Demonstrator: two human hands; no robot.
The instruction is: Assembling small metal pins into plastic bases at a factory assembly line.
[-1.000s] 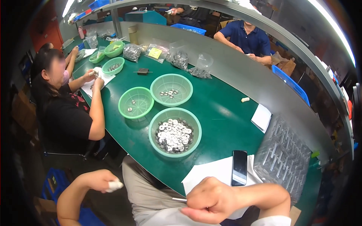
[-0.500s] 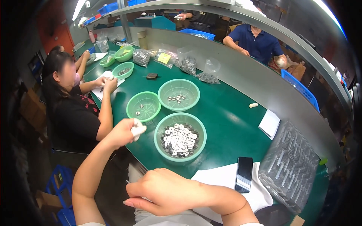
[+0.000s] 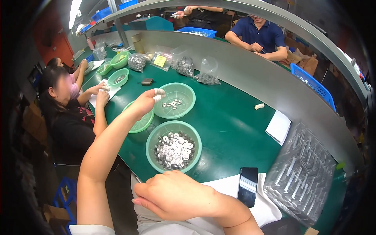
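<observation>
My left hand (image 3: 147, 102), with white covers on its fingertips, reaches over the left rim of the far green plastic basket (image 3: 190, 107). Its fingers are drawn together; whatever they may hold is hidden. Several small round metal parts lie on that basket's floor. The nearer green basket (image 3: 199, 150) holds a heap of shiny metal discs (image 3: 176, 150). Partly behind my left forearm sits a third green basket (image 3: 145, 124). Close to my body, my right hand (image 3: 172, 196) is closed with its fingers curled under, so its grip does not show.
A phone (image 3: 247, 187) lies on white cloth at the right, beside stacked clear plastic trays (image 3: 299, 176). Bags of metal parts (image 3: 184, 66) line the partition. At the left a co-worker (image 3: 64, 113) handles parts; another person (image 3: 256, 37) sits beyond the partition.
My left hand has moved up and away, from beside the third basket to the far basket's rim. My right hand stays nearly still. The whole view has shifted slightly.
</observation>
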